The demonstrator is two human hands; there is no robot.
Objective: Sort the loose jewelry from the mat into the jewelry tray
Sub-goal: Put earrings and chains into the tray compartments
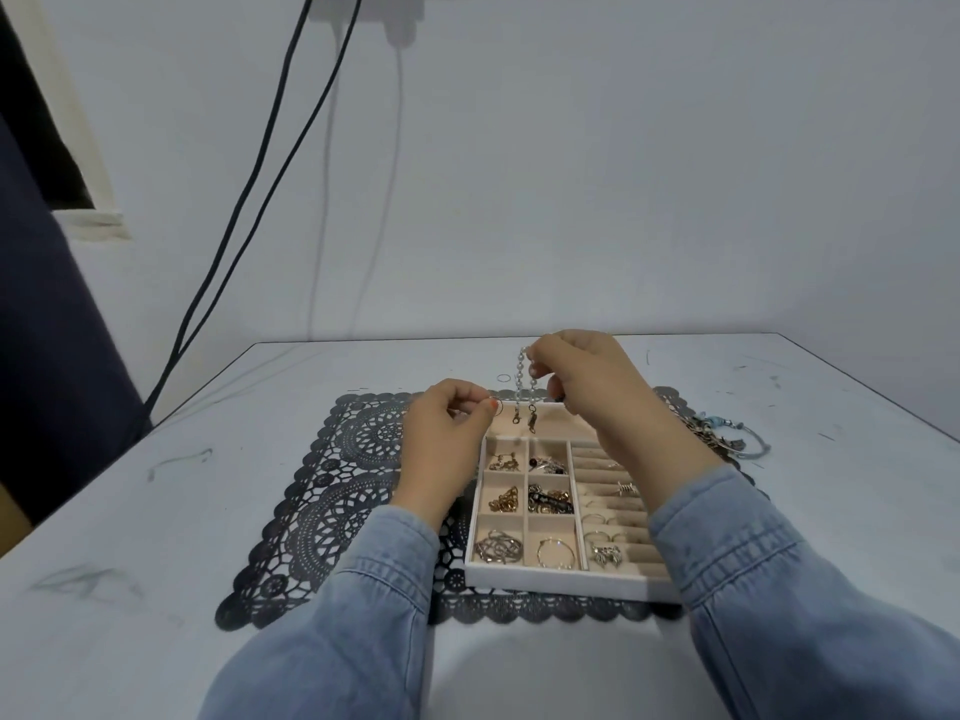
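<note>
A white jewelry tray [561, 584] with beige compartments sits on a black lace mat [332, 491]. Its small compartments hold chains, hoops and rings. My right hand [582, 376] pinches a pearl bracelet [519, 379] that hangs doubled, its two clasp ends dangling over the tray's long far compartment. My left hand [447, 423] is just left of the tray's far corner and pinches a small thin ring [497, 407] between thumb and fingertip. Another thin ring [504, 378] lies on the table beyond the mat.
A pile of bracelets and bangles [732, 433] with a blue tassel lies at the mat's right edge. Black cables [244, 200] hang down the wall at the back left. The white table [156, 511] ends close to the wall.
</note>
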